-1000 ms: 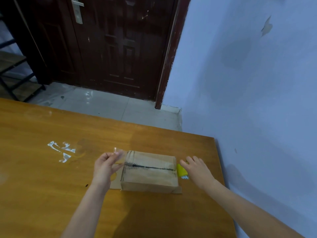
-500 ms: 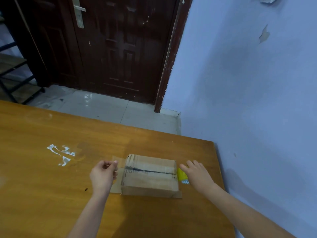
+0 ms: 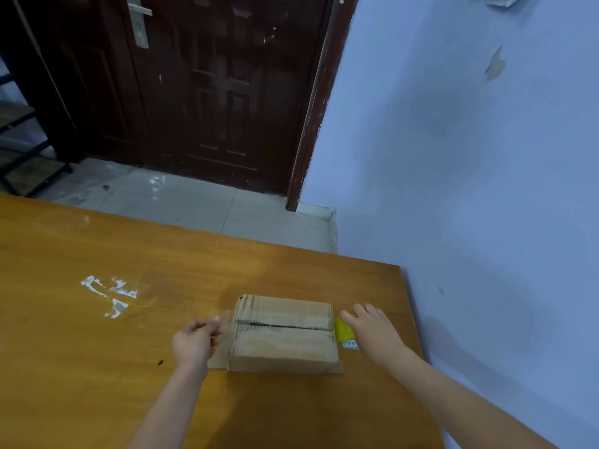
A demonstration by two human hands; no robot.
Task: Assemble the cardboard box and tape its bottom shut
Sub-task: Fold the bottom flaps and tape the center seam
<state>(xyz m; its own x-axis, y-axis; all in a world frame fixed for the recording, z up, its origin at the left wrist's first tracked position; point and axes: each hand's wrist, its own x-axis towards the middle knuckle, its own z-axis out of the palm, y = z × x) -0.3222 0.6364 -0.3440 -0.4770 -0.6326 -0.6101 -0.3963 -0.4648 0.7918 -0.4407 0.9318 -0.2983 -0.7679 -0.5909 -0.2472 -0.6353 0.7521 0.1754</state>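
Note:
A small cardboard box (image 3: 285,332) stands bottom-up on the wooden table (image 3: 97,351), its two flaps meeting along a dark seam. Clear tape (image 3: 227,320) runs along the seam and past the box's left edge. My left hand (image 3: 194,343) pinches that free tape end just left of the box, low near the table. My right hand (image 3: 372,332) rests on a yellow tape dispenser (image 3: 343,332) at the box's right end, fingers spread over it. Opened flaps lie flat under the box.
White tape scraps (image 3: 110,294) are stuck to the table at left. A blue wall (image 3: 470,189) runs close along the table's right edge. A dark door (image 3: 210,92) and tiled floor lie beyond the far edge.
My left hand has lowered the tape end from above the box's left edge down beside its left side. The right hand and dispenser have stayed at the right end.

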